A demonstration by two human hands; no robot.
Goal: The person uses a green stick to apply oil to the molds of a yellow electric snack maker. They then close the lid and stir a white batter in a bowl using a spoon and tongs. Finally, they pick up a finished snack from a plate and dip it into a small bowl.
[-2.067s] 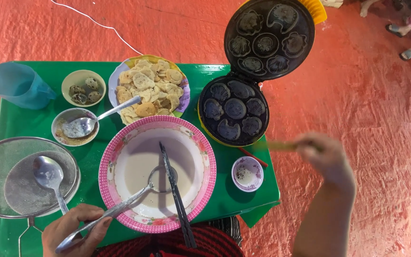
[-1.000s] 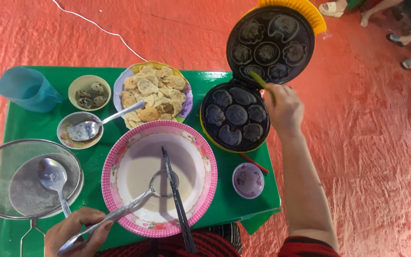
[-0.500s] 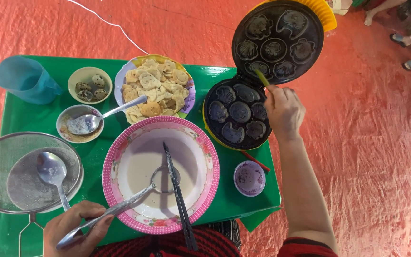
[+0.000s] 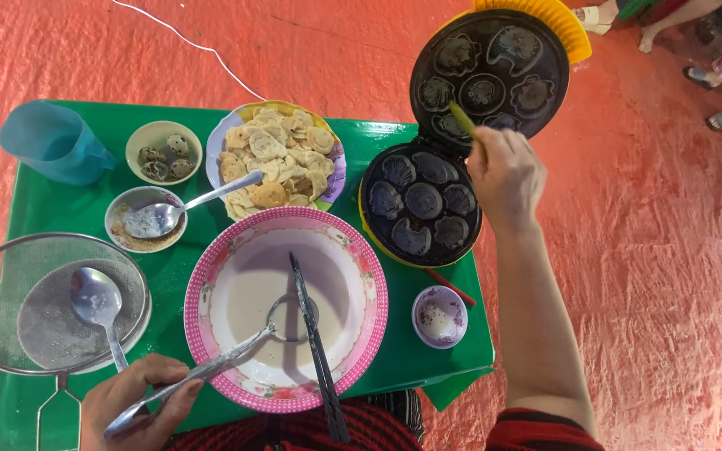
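Green table (image 4: 60, 209), left hand (image 4: 139, 401) closed on ladle handle (image 4: 202, 372), right hand (image 4: 507, 171) gripping green brush (image 4: 461, 117) at mould lid (image 4: 490, 71)

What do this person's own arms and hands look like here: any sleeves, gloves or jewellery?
Both hands are bare, with no gloves. The right hand leads back along a bare forearm to a short dark sleeve with red stripes at the bottom edge. Only the left hand shows, its arm cut off by the frame. No rings, watch or bracelets are visible on either.

No packages, labels, signs or screens show anywhere in the frame. The bowls, plate and other things in view carry no such markings.
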